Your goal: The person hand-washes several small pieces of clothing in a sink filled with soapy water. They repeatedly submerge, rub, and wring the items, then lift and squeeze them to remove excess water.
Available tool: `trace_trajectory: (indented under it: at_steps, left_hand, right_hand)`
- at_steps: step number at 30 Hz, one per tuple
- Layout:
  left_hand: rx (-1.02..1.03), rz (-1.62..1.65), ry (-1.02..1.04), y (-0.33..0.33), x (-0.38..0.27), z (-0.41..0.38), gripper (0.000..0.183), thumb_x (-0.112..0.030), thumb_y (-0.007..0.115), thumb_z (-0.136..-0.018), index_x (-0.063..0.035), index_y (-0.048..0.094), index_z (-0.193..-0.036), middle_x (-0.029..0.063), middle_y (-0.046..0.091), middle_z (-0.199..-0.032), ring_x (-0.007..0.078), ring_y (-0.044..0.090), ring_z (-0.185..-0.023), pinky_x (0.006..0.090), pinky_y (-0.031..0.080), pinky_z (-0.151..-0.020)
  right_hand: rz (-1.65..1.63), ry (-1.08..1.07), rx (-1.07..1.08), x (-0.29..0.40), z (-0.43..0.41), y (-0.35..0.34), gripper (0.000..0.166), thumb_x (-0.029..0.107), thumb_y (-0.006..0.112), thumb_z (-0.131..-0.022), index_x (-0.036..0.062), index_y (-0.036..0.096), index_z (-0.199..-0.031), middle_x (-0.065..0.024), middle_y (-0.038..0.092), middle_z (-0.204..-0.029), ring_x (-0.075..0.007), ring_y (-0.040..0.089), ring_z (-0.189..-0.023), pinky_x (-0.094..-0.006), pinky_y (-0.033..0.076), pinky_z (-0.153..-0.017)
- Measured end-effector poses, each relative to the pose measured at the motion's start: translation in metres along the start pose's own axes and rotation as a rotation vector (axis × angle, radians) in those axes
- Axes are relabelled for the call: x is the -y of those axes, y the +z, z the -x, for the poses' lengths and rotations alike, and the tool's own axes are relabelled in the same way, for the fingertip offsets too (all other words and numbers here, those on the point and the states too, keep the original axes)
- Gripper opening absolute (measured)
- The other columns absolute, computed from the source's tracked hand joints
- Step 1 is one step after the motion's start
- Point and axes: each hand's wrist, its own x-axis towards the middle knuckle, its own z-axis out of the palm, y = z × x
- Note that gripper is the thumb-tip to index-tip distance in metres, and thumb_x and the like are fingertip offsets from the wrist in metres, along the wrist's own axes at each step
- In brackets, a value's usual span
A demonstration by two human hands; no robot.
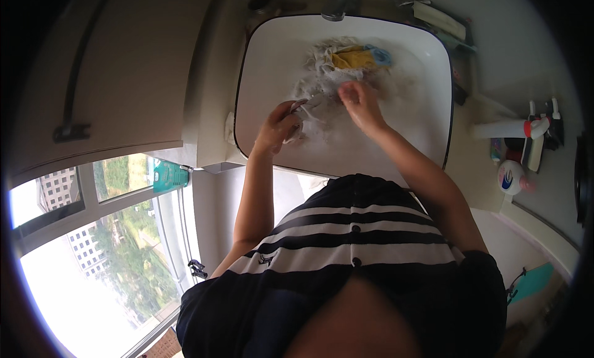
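Observation:
A white washbasin with a dark rim lies before me, holding cloudy, sudsy water. My left hand is over its left side, closed around a wet whitish cloth that hangs below the fingers. Above the water near the middle, my right hand is blurred with its fingers curled; whether anything is between them cannot be made out. Just beyond it, a soaked heap of whitish cloth lies in the water. A yellow cloth piece with a light blue end rests on that heap.
A metal faucet overhangs the basin's far edge. Along the right stand a white tube-shaped bottle with a red collar and a round white bottle. A cabinet and a window flank the left, with a teal packet beside the glass.

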Motion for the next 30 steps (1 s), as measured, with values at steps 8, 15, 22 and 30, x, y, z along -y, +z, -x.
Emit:
trace_trajectory:
  at_steps: [8, 15, 22, 30]
  left_hand:
    - [-0.257, -0.684, 0.309, 0.036, -0.008, -0.013, 0.026, -0.007, 0.05, -0.079, 0.0028, 0.06, -0.101, 0.0067, 0.062, -0.091, 0.0128, 0.056, -0.084, 0.0264, 0.045, -0.076]
    - [-0.041, 0.415, 0.16, 0.056, -0.02, -0.015, 0.02, -0.011, 0.047, -0.085, -0.0032, 0.058, -0.1, 0.0115, 0.059, -0.107, 0.0221, 0.054, -0.101, 0.0364, 0.042, -0.088]
    - [-0.089, -0.145, 0.472, 0.094, -0.008, -0.012, 0.014, -0.007, 0.052, -0.084, -0.005, 0.061, -0.094, 0.0116, 0.053, -0.115, 0.0247, 0.051, -0.105, 0.037, 0.04, -0.091]
    - [-0.307, -0.359, 0.641, 0.115, 0.005, -0.01, 0.019, -0.01, 0.068, -0.072, -0.0009, 0.061, -0.087, 0.0146, 0.051, -0.107, 0.0262, 0.053, -0.096, 0.0319, 0.05, -0.072]
  right_hand:
    - [-0.874, 0.347, 0.203, 0.052, 0.022, -0.031, 0.028, 0.022, 0.061, -0.084, 0.0045, 0.051, -0.104, -0.0037, 0.057, -0.097, -0.0141, 0.055, -0.089, -0.0289, 0.044, -0.079]
    - [-1.205, 0.301, 0.071, 0.04, 0.022, -0.036, 0.031, 0.016, 0.054, -0.087, 0.0063, 0.046, -0.116, -0.004, 0.055, -0.102, -0.0144, 0.053, -0.094, -0.0301, 0.042, -0.08]
    - [-0.78, 0.365, -0.069, 0.039, 0.033, -0.019, 0.036, 0.027, 0.058, -0.087, 0.0078, 0.046, -0.116, -0.0025, 0.053, -0.094, -0.0132, 0.053, -0.087, -0.0262, 0.044, -0.075]
    - [-0.907, 0.245, 0.081, 0.036, 0.032, -0.021, 0.02, 0.008, 0.052, -0.086, 0.0023, 0.054, -0.105, -0.0026, 0.057, -0.086, -0.0096, 0.054, -0.075, -0.0219, 0.043, -0.063]
